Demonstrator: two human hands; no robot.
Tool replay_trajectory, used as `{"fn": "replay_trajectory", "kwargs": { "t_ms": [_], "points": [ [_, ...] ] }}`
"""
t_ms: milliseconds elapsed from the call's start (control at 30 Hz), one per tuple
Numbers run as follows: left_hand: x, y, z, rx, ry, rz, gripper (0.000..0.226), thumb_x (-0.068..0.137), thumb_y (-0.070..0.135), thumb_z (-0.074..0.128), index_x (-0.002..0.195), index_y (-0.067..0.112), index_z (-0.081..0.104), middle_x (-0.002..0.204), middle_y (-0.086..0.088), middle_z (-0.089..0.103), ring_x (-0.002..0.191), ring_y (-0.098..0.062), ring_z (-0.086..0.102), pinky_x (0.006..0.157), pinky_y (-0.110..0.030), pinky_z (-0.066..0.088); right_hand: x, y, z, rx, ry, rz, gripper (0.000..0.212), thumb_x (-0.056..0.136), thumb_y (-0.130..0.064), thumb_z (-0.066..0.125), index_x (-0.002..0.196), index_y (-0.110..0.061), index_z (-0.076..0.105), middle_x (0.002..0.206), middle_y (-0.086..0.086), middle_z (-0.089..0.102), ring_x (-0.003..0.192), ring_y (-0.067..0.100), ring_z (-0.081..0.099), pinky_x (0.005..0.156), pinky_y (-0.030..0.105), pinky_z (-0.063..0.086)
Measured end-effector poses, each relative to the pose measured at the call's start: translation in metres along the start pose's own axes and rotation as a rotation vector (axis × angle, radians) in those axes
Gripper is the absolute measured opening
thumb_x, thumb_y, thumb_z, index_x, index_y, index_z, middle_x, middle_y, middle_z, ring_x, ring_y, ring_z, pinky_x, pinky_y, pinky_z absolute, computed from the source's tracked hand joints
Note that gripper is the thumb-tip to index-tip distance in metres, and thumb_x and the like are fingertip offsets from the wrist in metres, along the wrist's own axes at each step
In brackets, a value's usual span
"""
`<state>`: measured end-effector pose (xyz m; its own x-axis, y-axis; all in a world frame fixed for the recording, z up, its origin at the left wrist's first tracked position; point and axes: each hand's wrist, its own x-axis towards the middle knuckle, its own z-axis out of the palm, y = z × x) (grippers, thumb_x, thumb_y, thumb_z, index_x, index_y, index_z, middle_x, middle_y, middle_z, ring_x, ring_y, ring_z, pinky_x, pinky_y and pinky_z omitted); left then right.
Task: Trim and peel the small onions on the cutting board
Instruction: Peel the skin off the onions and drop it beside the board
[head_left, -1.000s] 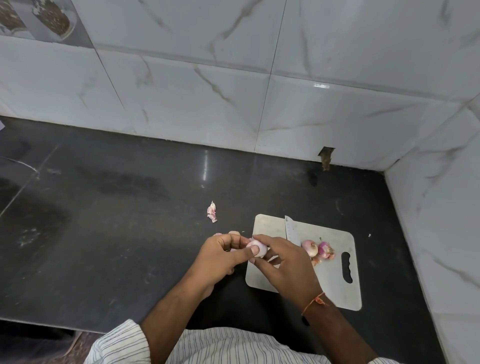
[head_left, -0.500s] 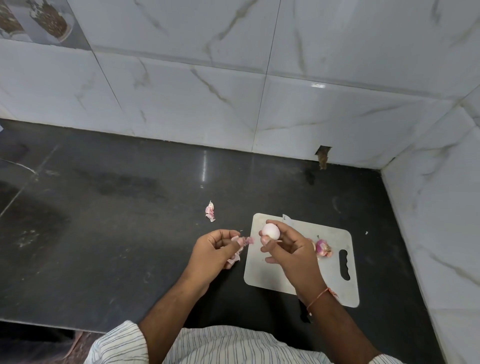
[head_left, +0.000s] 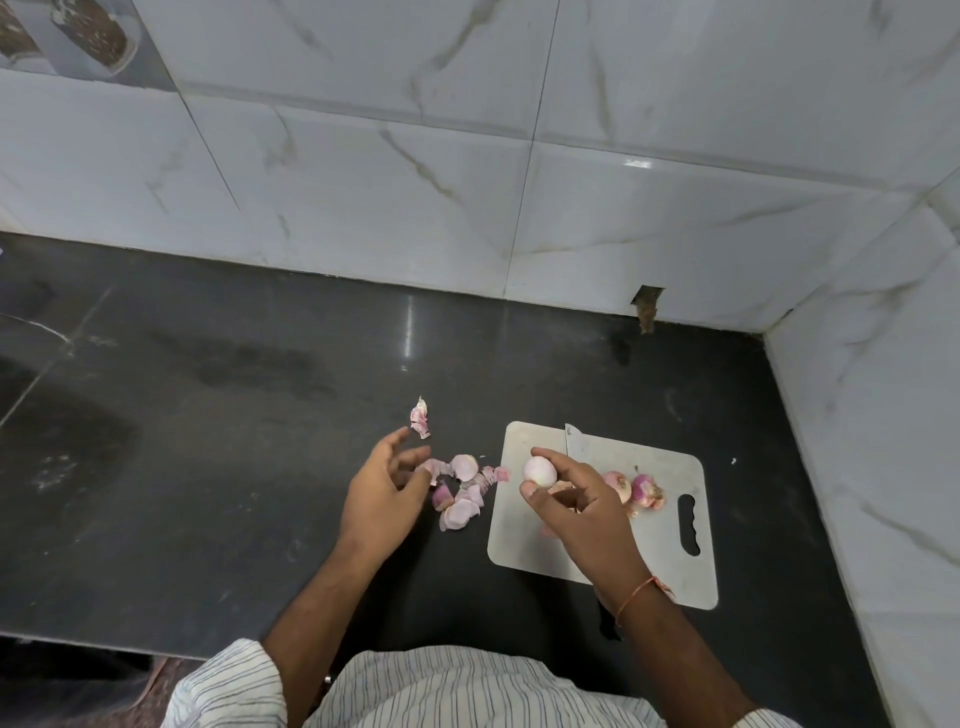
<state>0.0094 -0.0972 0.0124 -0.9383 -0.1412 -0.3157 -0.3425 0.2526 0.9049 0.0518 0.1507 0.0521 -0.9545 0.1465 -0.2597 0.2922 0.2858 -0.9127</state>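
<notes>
Peels newly dropped on black counter, left hand spread, right hand pinching peeled onion, marble-tiled corner

Peels lie left of the cutting board, onions on it.

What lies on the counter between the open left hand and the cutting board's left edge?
In the head view, a heap of loose pink onion skins lies on the dark counter between the left hand and the cutting board.

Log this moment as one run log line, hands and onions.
left hand: open over peel scraps | right hand: pinching peeled onion | unpeeled onions: on cutting board
</notes>
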Motion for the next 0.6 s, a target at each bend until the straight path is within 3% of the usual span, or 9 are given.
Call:
{"fn": "replay_trajectory", "kwargs": {
  "t_ms": [100,167,267,333,400,500,600],
  "points": [
    [0.006,-0.008,-0.010,0.142,0.014,0.036,0.066,0.100,0.018,0.072,0.159,0.025,0.045,0.132,0.019,0.071,0.111,0.005,0.070,0.105,-0.025,0.052,0.000,0.009,0.000,-0.077,-0.024,0.024,0.039,0.091,-0.043,0.080,0.129,-0.043,0.069,0.128,-0.019,0.067,0.112,0.011,0.065,0.092,0.023,0.058],
    [0.010,-0.012,-0.016,0.211,-0.003,0.074,0.075,0.098,0.027,0.076,0.163,0.024,0.039,0.149,0.012,0.063,0.131,-0.005,0.063,0.118,-0.032,0.046,-0.001,0.011,0.001,-0.111,-0.051,0.050,0.037,0.091,-0.042,0.081,0.126,-0.040,0.071,0.124,-0.020,0.069,0.107,0.011,0.068,0.087,0.018,0.055],
    [0.019,-0.015,-0.022,0.425,-0.120,0.174,0.116,0.084,0.063,0.081,0.171,0.030,0.013,0.176,0.005,0.025,0.161,-0.017,0.025,0.129,-0.042,0.027,0.000,0.016,0.004,-0.155,-0.082,0.081,0.038,0.090,-0.045,0.081,0.126,-0.040,0.071,0.121,-0.021,0.070,0.100,0.011,0.070,0.086,0.019,0.055],
    [0.029,-0.017,-0.022,0.680,-0.218,0.205,0.145,0.063,0.090,0.075,0.168,0.041,-0.012,0.180,0.007,-0.006,0.166,-0.020,-0.002,0.132,-0.058,0.010,0.003,0.019,0.005,-0.171,-0.093,0.087,0.039,0.090,-0.045,0.081,0.127,-0.040,0.071,0.122,-0.021,0.070,0.099,0.009,0.071,0.088,0.022,0.057],
    [0.041,-0.020,-0.019,0.839,-0.285,0.224,0.161,0.048,0.103,0.068,0.163,0.043,-0.027,0.177,0.008,-0.026,0.164,-0.021,-0.022,0.129,-0.063,-0.008,0.007,0.020,0.003,-0.190,-0.093,0.081,0.038,0.090,-0.042,0.082,0.125,-0.039,0.069,0.121,-0.022,0.070,0.100,0.006,0.069,0.089,0.021,0.056],
    [0.056,-0.023,-0.008,0.909,-0.331,0.320,0.164,0.048,0.104,0.067,0.162,0.040,-0.032,0.176,0.008,-0.030,0.161,-0.021,-0.031,0.128,-0.063,-0.015,0.012,0.023,-0.002,-0.275,-0.066,0.071,0.033,0.090,-0.039,0.082,0.119,-0.039,0.066,0.114,-0.024,0.070,0.100,0.004,0.067,0.086,0.020,0.054],
    [0.058,-0.026,0.009,0.922,-0.402,0.454,0.155,0.057,0.102,0.066,0.167,0.037,-0.021,0.179,0.013,-0.012,0.165,-0.017,-0.021,0.130,-0.063,-0.012,0.018,0.033,-0.007,-0.500,-0.041,0.053,0.026,0.094,-0.043,0.073,0.117,-0.040,0.063,0.113,-0.022,0.068,0.098,0.008,0.068,0.088,0.028,0.057]
  ]
}}
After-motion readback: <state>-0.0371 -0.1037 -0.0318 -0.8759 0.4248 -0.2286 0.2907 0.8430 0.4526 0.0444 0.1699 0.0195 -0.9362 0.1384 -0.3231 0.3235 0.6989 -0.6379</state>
